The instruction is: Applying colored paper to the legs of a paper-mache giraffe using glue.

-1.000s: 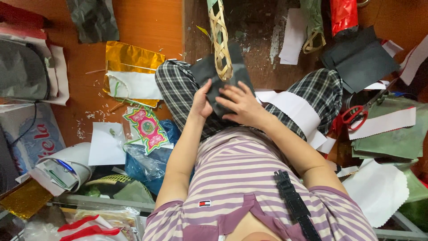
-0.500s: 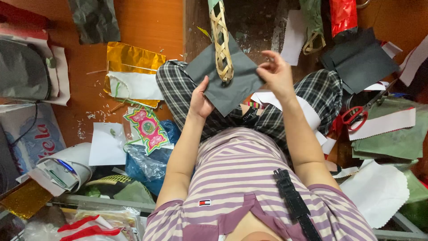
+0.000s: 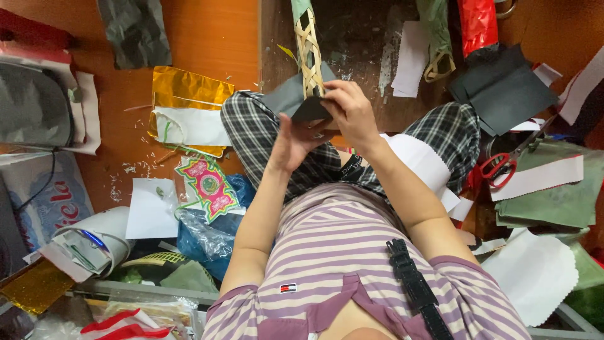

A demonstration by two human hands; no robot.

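Note:
I sit on the floor in checked trousers and a striped shirt. Both my hands meet over my lap around a folded piece of dark grey paper [image 3: 296, 101]. My left hand [image 3: 294, 143] is under it, palm up, fingers against the paper. My right hand [image 3: 352, 113] presses down on its top fold. A woven bamboo strip frame [image 3: 308, 47] stands just behind the paper, partly covered in green.
Red-handled scissors [image 3: 500, 167] lie at the right by white scalloped paper [image 3: 535, 179] and green sheets [image 3: 560, 201]. Black paper [image 3: 503, 88] is at the upper right. Gold foil [image 3: 189, 91], a pink-green ornament [image 3: 207, 186] and blue plastic bags [image 3: 207, 236] lie to the left.
The dark paper was spread open between my hands half a second ago; now it is folded smaller, and my right hand has come back left onto it.

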